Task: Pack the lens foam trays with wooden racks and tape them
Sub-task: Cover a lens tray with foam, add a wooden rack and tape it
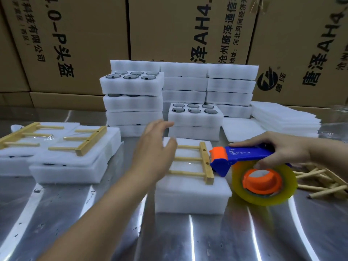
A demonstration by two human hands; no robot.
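Observation:
A stack of white foam trays (192,193) lies in front of me with a wooden rack (204,162) on top. My left hand (154,146) hovers over the stack's left part, fingers straight and spread, covering the rack's left end. My right hand (276,149) grips a blue and orange tape dispenser (239,157) with a yellowish tape roll (263,183). The dispenser's orange head sits at the rack's right bar. A strip of clear tape glints across the foam between the rack's dowels.
Two foam packs with wooden racks (56,144) lie at the left. Stacks of foam trays holding dark lenses (131,85) stand behind, with flat foam sheets (282,117) at the right. Loose wooden racks (323,181) pile at the far right. Cardboard boxes (188,29) wall the back of the metal table (94,223).

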